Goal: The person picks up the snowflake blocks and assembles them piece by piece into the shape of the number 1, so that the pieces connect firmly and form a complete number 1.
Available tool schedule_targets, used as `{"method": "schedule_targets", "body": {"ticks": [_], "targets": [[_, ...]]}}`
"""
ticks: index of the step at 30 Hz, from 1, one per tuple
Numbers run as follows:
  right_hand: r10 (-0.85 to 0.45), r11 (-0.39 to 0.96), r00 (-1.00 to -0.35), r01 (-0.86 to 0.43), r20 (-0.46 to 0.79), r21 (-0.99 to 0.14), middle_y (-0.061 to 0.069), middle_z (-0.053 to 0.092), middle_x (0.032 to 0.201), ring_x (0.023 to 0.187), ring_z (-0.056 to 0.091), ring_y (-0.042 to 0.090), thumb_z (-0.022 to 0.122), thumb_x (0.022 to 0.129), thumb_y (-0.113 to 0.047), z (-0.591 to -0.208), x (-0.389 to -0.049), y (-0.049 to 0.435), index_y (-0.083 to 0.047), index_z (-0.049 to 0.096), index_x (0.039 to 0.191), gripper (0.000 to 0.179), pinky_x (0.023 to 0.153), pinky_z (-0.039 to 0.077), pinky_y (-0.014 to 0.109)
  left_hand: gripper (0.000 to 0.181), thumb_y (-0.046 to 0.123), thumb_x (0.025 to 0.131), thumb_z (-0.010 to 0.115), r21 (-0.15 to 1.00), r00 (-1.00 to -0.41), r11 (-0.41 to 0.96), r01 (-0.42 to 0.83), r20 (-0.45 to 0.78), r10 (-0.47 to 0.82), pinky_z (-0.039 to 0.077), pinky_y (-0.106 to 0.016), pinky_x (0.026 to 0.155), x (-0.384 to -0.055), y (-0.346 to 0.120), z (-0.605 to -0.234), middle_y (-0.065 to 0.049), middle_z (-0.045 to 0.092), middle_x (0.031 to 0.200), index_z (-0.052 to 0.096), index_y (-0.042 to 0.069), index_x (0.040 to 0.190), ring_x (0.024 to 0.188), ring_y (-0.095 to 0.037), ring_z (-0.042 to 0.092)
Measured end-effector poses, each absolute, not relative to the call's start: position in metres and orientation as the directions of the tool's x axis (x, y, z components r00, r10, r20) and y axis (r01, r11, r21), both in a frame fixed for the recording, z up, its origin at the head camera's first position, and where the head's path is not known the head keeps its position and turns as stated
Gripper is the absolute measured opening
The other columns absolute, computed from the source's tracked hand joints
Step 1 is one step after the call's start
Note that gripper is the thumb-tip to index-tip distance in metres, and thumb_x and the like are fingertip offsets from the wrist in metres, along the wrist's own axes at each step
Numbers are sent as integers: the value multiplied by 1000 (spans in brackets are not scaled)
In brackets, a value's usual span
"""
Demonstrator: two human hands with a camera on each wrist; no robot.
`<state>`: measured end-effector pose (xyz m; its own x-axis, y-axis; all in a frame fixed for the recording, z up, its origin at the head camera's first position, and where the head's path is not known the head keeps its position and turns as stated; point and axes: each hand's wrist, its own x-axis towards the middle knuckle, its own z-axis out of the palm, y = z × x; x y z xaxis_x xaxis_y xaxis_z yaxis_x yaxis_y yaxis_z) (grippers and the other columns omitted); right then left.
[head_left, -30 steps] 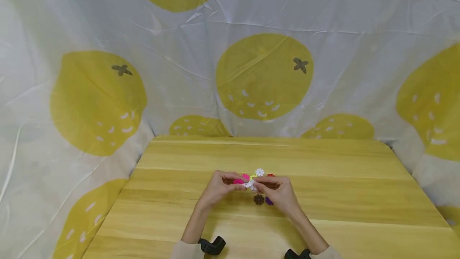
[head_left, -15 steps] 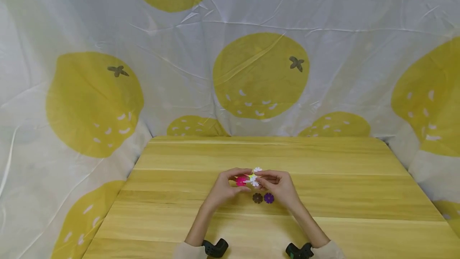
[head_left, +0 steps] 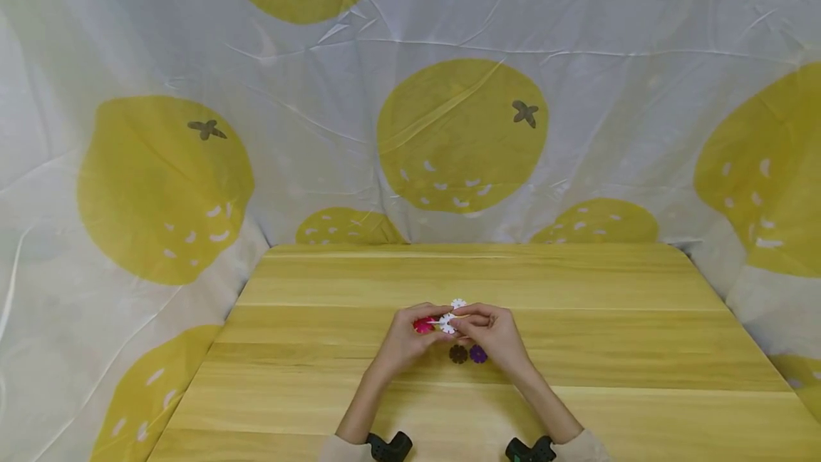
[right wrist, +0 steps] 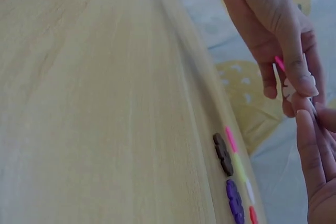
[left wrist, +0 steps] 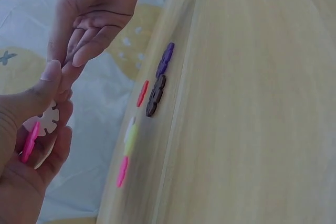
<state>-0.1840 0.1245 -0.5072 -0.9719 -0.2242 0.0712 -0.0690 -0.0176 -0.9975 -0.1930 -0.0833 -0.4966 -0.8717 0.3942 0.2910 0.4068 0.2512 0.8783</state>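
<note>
With the left hand (head_left: pixel 405 337) I am holding a pink disc (head_left: pixel 424 324) between curled thumb and fingers; with the right hand (head_left: pixel 495 330) I am pinching a white disc (head_left: pixel 447 324) just beside it, both raised above the table (head_left: pixel 295 369). Fingers are hiding how the two are meeting. A brown disc (head_left: pixel 458 354) and a purple disc (head_left: pixel 478 354) are lying nearer me, side by side. A red disc (left wrist: pixel 142 94) and a yellow disc (left wrist: pixel 132 139) are lying near them.

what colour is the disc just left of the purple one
The disc is brown, clearest in head view.
</note>
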Motion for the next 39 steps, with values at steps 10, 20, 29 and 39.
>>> {"method": "schedule_targets", "body": {"ticks": [10,20,29,39], "targets": [[-227,42,-970,-93,81,-995,31,74,108,89,78,34,66,102,-16,-503,-193,145,11,67,123,33,80,62,48,33,6,85,83,903,-913,279,327,226,339,55,-18,78,-195,-86,-494,-12,77,112,77,4,117,98,-22,70],[-68,288,-998,-35,16,-957,24,75,112,84,76,25,75,93,-4,-509,-210,170,7,72,121,30,68,62,31,39,1,84,83,917,-928,286,279,181,325,57,-20,76,-198,-96,-496,-12,75,114,73,2,122,98,-15,66],[-114,373,-993,-3,-42,-928,25,75,112,77,70,18,79,86,1,-519,-222,166,8,73,118,33,61,56,24,35,2,85,83,942,-947,258,216,137,292,57,-18,83,-198,-102,-496,-13,74,121,76,6,120,110,-25,69],[-75,509,-997,-23,-18,-860,13,74,92,74,62,13,86,79,-1,-519,-222,156,2,78,101,23,64,51,21,35,4,87,82,943,-942,257,212,127,312,56,-21,90,-199,-105,-495,-12,74,121,75,6,121,113,-28,68]]}}
